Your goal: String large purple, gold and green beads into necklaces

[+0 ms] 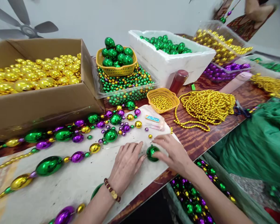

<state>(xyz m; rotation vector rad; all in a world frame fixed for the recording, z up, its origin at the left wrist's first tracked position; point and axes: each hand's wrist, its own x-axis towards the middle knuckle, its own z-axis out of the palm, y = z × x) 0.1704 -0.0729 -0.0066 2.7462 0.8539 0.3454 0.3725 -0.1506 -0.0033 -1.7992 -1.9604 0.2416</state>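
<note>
A shiny green ball (152,153) rests on the white cloth (88,174) near its right edge, between my two hands. My left hand (127,161) lies just left of the ball, palm down, fingers spread, its thumb close to the ball. My right hand (171,151) reaches in from the right with its fingers apart, the lower fingers over the ball's right side. Just above are a small gold bead (150,136) and a purple bead (147,129). Strands of green, purple and gold beads, one with a large green bead (49,165), stretch across the cloth to the left.
A cardboard box (49,105) of gold balls stands at the left. Behind are a yellow basket (116,71) of green balls and a white foam box (151,59). Gold bead strings (205,105), scissors (242,109) and a small basket (163,109) lie right. A person (249,18) is at the back right.
</note>
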